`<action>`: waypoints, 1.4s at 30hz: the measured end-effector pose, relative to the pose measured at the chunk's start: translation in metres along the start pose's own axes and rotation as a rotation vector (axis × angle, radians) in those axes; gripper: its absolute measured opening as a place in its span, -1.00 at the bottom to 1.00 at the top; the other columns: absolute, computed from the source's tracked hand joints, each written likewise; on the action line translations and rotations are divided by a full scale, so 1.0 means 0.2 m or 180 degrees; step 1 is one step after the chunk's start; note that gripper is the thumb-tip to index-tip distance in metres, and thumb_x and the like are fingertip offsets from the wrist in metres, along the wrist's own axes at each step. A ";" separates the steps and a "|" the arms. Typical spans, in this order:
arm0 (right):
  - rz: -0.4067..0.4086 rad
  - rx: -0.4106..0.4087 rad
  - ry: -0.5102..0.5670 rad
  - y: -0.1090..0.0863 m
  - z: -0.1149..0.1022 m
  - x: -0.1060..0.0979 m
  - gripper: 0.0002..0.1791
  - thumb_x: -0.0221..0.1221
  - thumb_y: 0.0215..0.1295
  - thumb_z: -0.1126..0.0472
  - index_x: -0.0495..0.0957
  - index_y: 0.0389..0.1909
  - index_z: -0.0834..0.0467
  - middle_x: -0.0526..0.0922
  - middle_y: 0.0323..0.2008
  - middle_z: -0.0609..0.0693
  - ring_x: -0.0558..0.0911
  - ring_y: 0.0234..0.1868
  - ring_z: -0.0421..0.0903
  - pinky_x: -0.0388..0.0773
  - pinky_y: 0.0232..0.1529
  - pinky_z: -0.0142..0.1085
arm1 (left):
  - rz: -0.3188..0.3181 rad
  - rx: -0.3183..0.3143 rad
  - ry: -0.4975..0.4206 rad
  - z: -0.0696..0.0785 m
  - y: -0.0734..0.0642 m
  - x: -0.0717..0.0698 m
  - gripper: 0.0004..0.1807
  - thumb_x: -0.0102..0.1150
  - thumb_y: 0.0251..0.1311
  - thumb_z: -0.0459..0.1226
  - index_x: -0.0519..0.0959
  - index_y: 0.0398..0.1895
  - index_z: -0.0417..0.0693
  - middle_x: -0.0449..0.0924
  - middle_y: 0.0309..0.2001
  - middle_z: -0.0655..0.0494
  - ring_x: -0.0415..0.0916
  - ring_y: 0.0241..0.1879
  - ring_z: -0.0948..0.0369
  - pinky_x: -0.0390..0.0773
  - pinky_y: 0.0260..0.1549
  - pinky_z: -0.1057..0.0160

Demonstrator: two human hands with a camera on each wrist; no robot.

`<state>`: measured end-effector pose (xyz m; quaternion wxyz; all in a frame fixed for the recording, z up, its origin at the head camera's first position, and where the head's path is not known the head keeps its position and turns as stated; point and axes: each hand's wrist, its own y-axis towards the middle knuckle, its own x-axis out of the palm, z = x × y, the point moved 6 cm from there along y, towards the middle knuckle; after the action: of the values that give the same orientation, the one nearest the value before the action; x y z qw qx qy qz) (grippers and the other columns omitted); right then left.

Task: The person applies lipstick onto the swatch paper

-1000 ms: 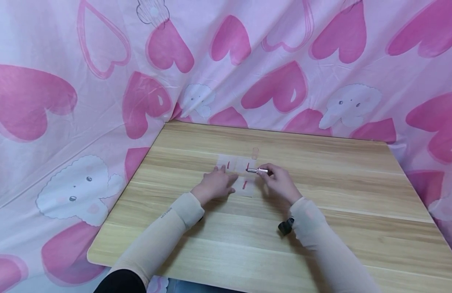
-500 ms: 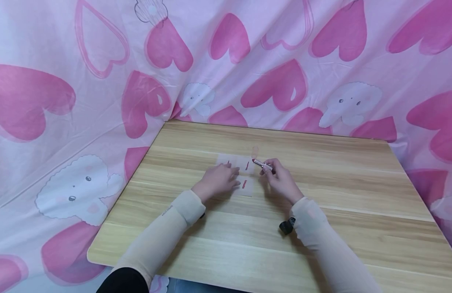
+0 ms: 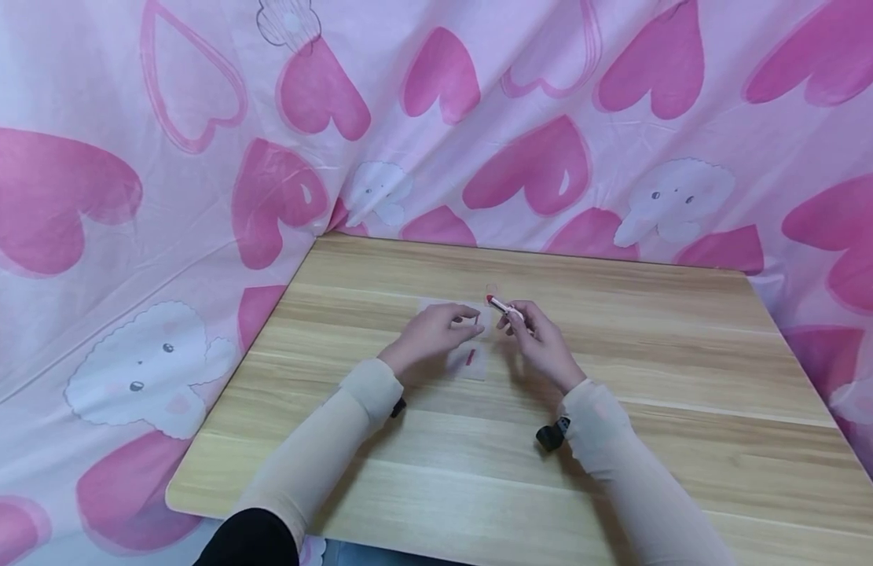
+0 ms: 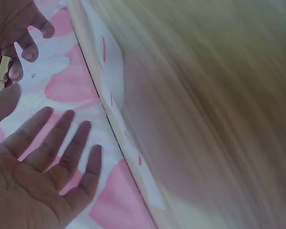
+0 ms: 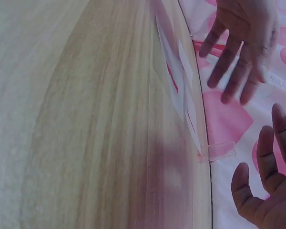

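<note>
My right hand (image 3: 541,342) holds a lipstick (image 3: 507,308), its red tip pointing up and left; gold and clear parts of its tube (image 4: 1,74) show in the left wrist view. Facing it, my left hand (image 3: 432,332) hovers over the white paper pieces (image 3: 476,371) with fingers spread apart and nothing in them. Red strokes (image 3: 471,358) mark the papers, which my left hand partly covers in the head view. Just beyond the lipstick tip is a clear lipstick cap (image 5: 223,150), standing on the table in the right wrist view.
A wood-grain table (image 3: 662,377) carries everything. Behind it and at the left hangs a pink curtain (image 3: 549,71) printed with hearts. Black wrist cameras (image 3: 552,436) are strapped below both sleeves.
My left hand has lifted off the papers and moved right, fingers opening towards the lipstick. The right hand has raised the lipstick from the upper right paper and tilted its tip towards the cap.
</note>
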<state>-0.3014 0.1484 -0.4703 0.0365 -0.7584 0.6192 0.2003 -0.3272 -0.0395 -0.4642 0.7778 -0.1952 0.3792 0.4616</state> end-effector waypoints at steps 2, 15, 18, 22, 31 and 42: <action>-0.0053 -0.0006 0.0078 0.00 -0.01 0.01 -0.64 -0.04 0.60 0.01 0.45 0.17 0.16 0.67 -0.11 0.13 0.60 -0.06 0.16 0.52 0.05 0.15 | 0.0024 0.0064 -0.0354 0.00 0.02 0.00 -0.46 0.11 0.39 0.13 0.56 0.30 0.07 0.59 0.22 0.17 0.55 0.17 0.12 0.49 0.19 0.07; -0.0376 0.0085 0.0519 0.01 0.00 0.07 -0.58 -0.21 0.66 0.06 0.35 0.26 0.27 0.60 -0.03 0.27 0.56 -0.07 0.20 0.54 -0.02 0.02 | 0.0222 0.0292 -0.1279 0.04 0.07 0.02 -0.70 0.20 0.41 -0.06 0.70 0.09 0.09 0.66 0.07 0.24 0.57 0.05 0.27 0.55 0.08 0.17; -0.0393 0.0160 0.0546 0.01 0.00 0.08 -0.53 -0.25 0.67 0.00 0.34 0.29 0.24 0.60 -0.02 0.28 0.56 -0.04 0.27 0.52 0.01 0.13 | 0.0254 0.0275 -0.1451 0.04 0.08 0.02 -0.69 0.21 0.39 -0.06 0.70 0.10 0.11 0.66 0.07 0.26 0.56 0.06 0.27 0.56 0.06 0.19; -0.0478 0.0210 0.0552 0.01 0.00 0.08 -0.46 -0.29 0.67 -0.03 0.34 0.31 0.28 0.59 0.03 0.33 0.54 0.01 0.32 0.49 0.05 0.19 | 0.0269 0.0331 -0.1666 0.05 0.10 0.02 -0.68 0.21 0.40 -0.06 0.69 0.13 0.11 0.63 0.11 0.27 0.55 0.08 0.26 0.56 0.07 0.20; -0.0987 0.0327 0.1218 -0.01 -0.01 0.11 -0.49 -0.25 0.64 -0.11 0.42 0.22 0.17 0.57 -0.01 0.12 0.57 0.02 -0.02 0.42 0.18 0.19 | -0.0037 0.0470 -0.2205 0.10 0.12 0.03 -0.63 0.18 0.42 -0.09 0.65 0.15 -0.08 0.62 0.18 0.26 0.50 0.15 0.24 0.47 0.20 0.17; -0.1118 0.0297 0.1334 0.01 -0.01 0.12 -0.55 -0.24 0.64 -0.09 0.44 0.22 0.07 0.56 -0.03 0.08 0.57 0.02 -0.06 0.45 0.15 0.13 | -0.0150 0.0369 -0.2301 0.10 0.11 0.03 -0.63 0.16 0.42 0.00 0.68 0.10 0.02 0.65 0.08 0.18 0.53 0.08 0.19 0.59 0.05 0.18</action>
<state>-0.2993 0.1248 -0.4773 -0.0234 -0.8765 0.4808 0.0009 -0.3367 -0.0117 -0.4548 0.8818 0.0163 0.1008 0.4605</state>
